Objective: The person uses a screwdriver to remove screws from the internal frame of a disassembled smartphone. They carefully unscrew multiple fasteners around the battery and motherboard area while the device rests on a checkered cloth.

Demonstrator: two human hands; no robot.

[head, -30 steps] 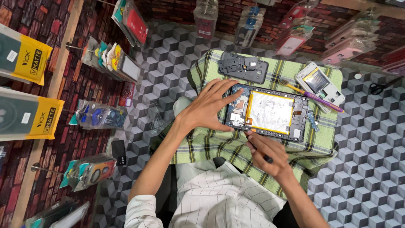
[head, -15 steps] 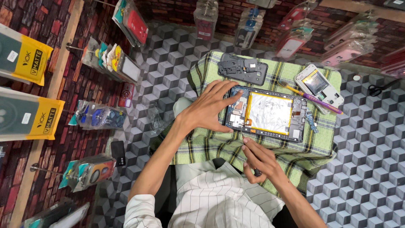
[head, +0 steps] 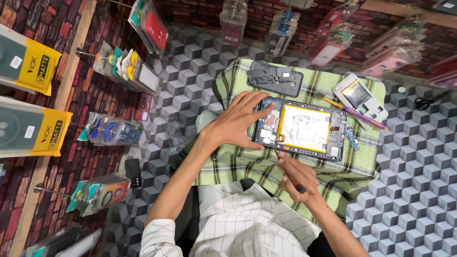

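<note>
Cloth [head: 238, 166]: green checked, spread over the bench.
Opened phone [head: 304, 128]: mid-cloth, back off, battery showing.
Left hand [head: 238, 124]: fingers splayed, pressing the phone's left end.
Right hand [head: 296, 178]: pinched on a dark tool [head: 301, 188], at the near edge.

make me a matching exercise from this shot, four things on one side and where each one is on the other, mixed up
Things:
1. left hand
2. right hand
3. black phone frame
4. scissors

Places:
A. on the cube-patterned surface, right of the checked cloth
B. resting on the left end of the opened phone
C. at the far edge of the cloth, beyond the opened phone
D. at the near edge of the opened phone, holding a thin dark tool

Pairs: 1-B, 2-D, 3-C, 4-A
</note>
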